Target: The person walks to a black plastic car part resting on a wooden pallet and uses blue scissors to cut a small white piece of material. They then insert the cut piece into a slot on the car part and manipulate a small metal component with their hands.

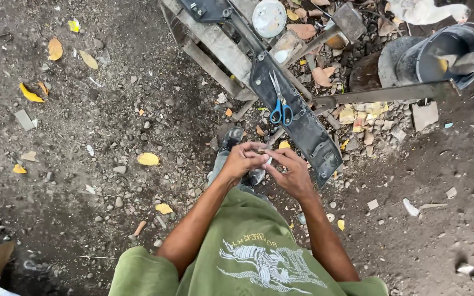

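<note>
Small pale piece [267, 160], too tiny to identify, is pinched between fingertips of left hand [241, 160] and right hand [291, 172] above gravel ground [111, 137]; if dropped, it could be lost among stones. Blue-handled scissors [280, 103] lie on a black panel [297, 118] nearby.

Daylight was soft and even — overcast or shaded, with no hard shadows and only faint dark patches at the lower right of the ground [83, 137]. Nothing glared. The picture was sharp at the middle; the wide lens bent and stretched the edges — corners slightly dimmer.
</note>
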